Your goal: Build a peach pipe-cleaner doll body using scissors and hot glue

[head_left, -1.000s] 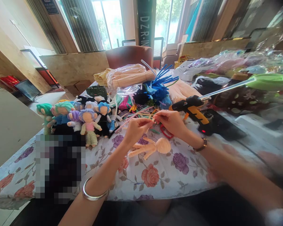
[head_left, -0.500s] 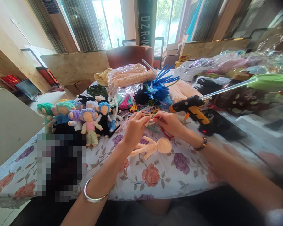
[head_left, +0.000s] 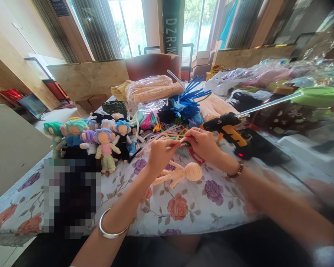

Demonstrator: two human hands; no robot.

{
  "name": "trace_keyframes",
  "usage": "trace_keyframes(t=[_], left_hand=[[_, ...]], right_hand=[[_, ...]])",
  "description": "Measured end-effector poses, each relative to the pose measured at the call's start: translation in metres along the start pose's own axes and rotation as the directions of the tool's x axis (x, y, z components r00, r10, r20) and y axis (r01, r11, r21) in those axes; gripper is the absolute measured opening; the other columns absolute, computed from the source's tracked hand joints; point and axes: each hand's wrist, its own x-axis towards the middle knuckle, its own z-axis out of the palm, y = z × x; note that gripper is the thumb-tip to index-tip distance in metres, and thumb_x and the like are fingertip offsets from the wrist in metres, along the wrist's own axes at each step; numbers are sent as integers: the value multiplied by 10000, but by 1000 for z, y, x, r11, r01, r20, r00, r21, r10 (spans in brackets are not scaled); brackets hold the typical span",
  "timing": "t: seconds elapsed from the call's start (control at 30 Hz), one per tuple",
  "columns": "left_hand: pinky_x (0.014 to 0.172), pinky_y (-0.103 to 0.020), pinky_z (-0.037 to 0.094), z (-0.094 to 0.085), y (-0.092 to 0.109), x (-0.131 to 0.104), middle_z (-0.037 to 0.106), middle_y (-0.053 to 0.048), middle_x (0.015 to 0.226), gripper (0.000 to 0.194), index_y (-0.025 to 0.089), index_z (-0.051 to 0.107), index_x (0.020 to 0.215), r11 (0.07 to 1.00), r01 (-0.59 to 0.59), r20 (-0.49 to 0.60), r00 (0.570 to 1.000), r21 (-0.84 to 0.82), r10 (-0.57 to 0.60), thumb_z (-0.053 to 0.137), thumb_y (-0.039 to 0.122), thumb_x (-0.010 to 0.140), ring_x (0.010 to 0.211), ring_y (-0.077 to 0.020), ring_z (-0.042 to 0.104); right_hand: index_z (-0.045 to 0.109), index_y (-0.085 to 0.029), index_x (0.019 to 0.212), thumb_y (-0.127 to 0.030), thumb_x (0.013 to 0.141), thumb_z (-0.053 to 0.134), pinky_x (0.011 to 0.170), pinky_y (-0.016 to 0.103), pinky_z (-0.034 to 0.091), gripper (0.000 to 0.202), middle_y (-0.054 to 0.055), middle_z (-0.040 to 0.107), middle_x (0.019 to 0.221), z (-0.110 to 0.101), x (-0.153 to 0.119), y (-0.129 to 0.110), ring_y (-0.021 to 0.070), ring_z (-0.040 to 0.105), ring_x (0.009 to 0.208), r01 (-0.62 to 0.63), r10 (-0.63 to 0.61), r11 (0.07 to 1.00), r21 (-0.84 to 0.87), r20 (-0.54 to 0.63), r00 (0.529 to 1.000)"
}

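Fingertips of my left hand and my right hand meet in a pinch above the table. Between them is a short peach pipe cleaner, mostly covered by the fingers. Just below lies a peach doll body of wound pipe cleaner, its round head to the right and limbs to the left. It has no hair or clothes. Under my right hand rests a red-handled tool, partly hidden. Loose coloured pipe cleaners are strewn behind my hands.
Several finished dolls stand at the left. A glue gun with a long clear stick sits on a dark stand at the right. Blue pipe cleaners and wrapped peach bundles lie behind. Plastic bags are piled back right.
My hands have shifted slightly and drawn close over the peach piece, covering more of it. My right hand has tilted upward, showing more of the red-handled tool. The doll body has stayed put.
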Motion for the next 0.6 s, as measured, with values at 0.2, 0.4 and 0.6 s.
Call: trace_keyframes(t=[0.2,0.4,0.6], left_hand=[[585,-222,442,0,8,-1,723,24,653,98,199,745,710,966,172,114,982,-192,-152,678,266,737,590,-120,618],[694,-256,474,-2,5,1,734,-5,753,127,202,736,769,983,134,11,991,-124,-134,616,228,800,701,-143,641],[765,-280,466,-1,-3,1,713,-46,802,168,178,715,797,991,-102,-75,991,86,108,555,186,845,819,-163,615]], right_hand=[[608,-179,686,-254,804,566,521,247,383,145,12,617,630,-1,-3,-16,115,517,550,-313,319,885,344,41,947],[632,-156,693,-544,792,568,507,244,371,405,20,582,636,-4,0,-11,100,485,548,-471,372,636,612,291,881],[626,-171,823,-480,863,497,650,277,452,337,36,634,766,-4,2,-1,141,564,686,-339,212,781,524,288,934]])
